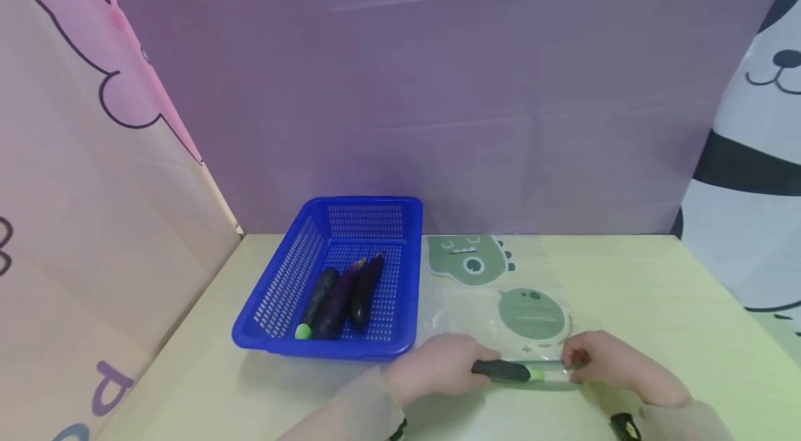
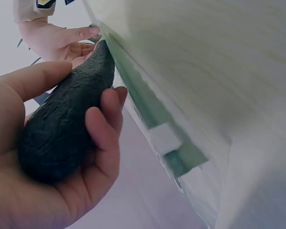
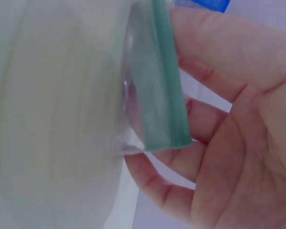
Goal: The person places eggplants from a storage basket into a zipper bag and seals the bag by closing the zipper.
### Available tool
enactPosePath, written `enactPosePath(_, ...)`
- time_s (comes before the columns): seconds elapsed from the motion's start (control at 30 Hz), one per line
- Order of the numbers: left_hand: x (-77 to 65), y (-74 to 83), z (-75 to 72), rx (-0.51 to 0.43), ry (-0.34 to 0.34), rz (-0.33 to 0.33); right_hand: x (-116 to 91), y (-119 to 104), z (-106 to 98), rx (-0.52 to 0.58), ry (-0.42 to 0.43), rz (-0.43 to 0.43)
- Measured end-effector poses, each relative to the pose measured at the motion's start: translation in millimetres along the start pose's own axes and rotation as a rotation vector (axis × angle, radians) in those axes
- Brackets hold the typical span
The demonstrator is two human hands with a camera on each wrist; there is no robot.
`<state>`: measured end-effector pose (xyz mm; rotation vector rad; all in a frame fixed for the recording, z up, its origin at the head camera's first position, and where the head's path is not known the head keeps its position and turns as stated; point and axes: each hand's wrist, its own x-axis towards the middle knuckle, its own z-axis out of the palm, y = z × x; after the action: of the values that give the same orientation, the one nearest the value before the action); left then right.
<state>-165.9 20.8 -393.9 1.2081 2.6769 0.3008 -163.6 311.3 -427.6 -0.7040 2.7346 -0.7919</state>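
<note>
My left hand [image 1: 441, 364] grips a dark green zucchini [image 1: 500, 371] with a pale green stem end that points right. In the left wrist view, thumb and fingers curl round the thick end of the wrinkled zucchini [image 2: 66, 124]. A clear zip bag [image 1: 532, 316] with green cartoon-animal prints lies flat, its mouth toward me. The zucchini's stem end overlaps the bag's mouth. At the mouth's right corner, my right hand [image 1: 603, 357] pinches the bag's edge. Its green zip strip [image 3: 169, 95] runs between thumb and fingers in the right wrist view.
A blue plastic basket [image 1: 409, 288] stands left of the bag, holding two dark purple eggplants [image 1: 338, 302] and another zucchini [image 1: 317, 298]. The pale yellow table [image 1: 638, 288] meets a purple cloth wall [image 1: 475, 114] at the back. Printed cloths hang on both sides.
</note>
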Motion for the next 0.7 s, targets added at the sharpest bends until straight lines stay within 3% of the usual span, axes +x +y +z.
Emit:
enactPosePath(0.23, -0.9, 2.5, -0.1, -0.044, -0.044, -0.021, -0.9, 0.1, 0.4, -0.038, 0.012, -0.014)
enactPosePath(0.5, -0.8, 3.0, -0.5, -0.052, -0.006, -0.031, 0.5, -2.2, 0.4, -0.065, 0.035, 0.012)
enactPosePath(0.7, -0.8, 3.9, 1.1, -0.004, 0.007, -0.033, 1.5, -4.2, -1.5, -0.012, 0.012, 0.025)
